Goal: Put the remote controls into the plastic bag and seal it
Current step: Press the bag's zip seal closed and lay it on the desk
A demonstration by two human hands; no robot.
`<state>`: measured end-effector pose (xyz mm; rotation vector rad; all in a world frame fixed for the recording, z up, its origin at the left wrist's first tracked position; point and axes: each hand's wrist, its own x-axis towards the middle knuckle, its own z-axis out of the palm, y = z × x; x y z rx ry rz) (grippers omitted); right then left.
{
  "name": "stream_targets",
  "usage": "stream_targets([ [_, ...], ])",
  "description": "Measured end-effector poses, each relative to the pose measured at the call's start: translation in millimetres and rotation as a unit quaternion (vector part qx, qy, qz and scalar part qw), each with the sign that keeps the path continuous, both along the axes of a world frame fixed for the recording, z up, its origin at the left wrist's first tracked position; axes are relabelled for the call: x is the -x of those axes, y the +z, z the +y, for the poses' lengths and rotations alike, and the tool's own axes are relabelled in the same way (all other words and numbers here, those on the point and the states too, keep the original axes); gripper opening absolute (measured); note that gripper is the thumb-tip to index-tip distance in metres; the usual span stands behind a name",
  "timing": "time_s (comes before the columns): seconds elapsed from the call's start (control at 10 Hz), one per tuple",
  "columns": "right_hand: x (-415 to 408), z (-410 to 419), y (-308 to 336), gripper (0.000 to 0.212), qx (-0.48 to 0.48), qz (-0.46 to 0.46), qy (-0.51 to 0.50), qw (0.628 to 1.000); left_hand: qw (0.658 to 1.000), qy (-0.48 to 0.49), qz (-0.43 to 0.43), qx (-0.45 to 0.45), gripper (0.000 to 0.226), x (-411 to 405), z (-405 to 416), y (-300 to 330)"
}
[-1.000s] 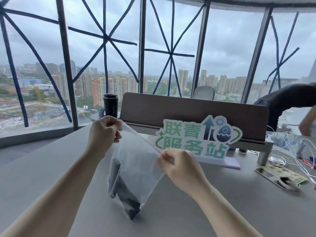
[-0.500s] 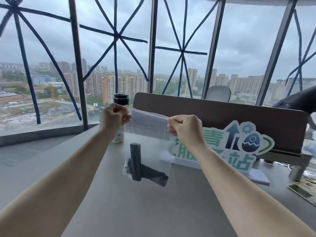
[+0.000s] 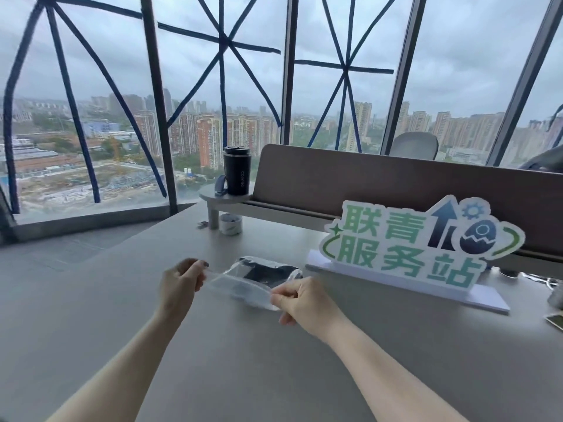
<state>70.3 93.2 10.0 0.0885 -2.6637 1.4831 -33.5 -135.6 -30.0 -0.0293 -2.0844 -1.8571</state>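
Observation:
A clear plastic bag [image 3: 243, 286] lies almost flat on the grey table [image 3: 213, 360], its far end resting on the surface. Dark remote controls [image 3: 268, 274] show through the film inside it. My left hand [image 3: 179, 284] pinches the bag's near left corner at the top strip. My right hand [image 3: 301, 300] pinches the near right corner of the same strip. The strip is stretched taut between both hands. Whether the seal is closed I cannot tell.
A green and white standing sign [image 3: 417, 248] sits right of the bag. Behind it runs a brown desk divider [image 3: 350, 181] with a shelf holding a black tumbler [image 3: 237, 170]. A small white container [image 3: 231, 223] stands under the shelf. Windows with blue tape are beyond.
Both hands have lowered the bag from hanging upright in the air down onto the table, where it now lies nearly flat. The hands still hold its top corners.

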Motion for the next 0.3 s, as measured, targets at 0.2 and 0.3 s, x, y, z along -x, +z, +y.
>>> stream_targets([
  [0.2,-56,49,17,0.014,0.035,0.036,-0.08,0.996,0.989,0.019,-0.036,0.139,0.027,-54,-12,-21],
  [0.3,-100,84,36,0.018,0.132,0.132,-0.176,0.966,0.989,0.015,-0.006,0.146,0.018,-103,-18,-59],
])
